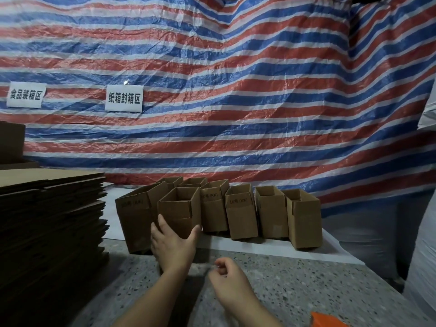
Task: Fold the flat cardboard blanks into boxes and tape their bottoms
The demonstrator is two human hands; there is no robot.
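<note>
My left hand (173, 244) grips an upright, open-topped cardboard box (180, 206) at its lower end, fingers on its left side and thumb on its right. This box stands in front of a row of several folded boxes (240, 211) on a white sheet (271, 249). My right hand (227, 276) hovers over the speckled table (306, 291) with loosely curled fingers and holds nothing. A tall stack of flat cardboard blanks (49, 220) sits at the left.
An orange object (326, 320) pokes in at the bottom right edge. A striped tarp (236, 90) with two paper signs hangs behind the table. White sacks (422, 244) stand at the right.
</note>
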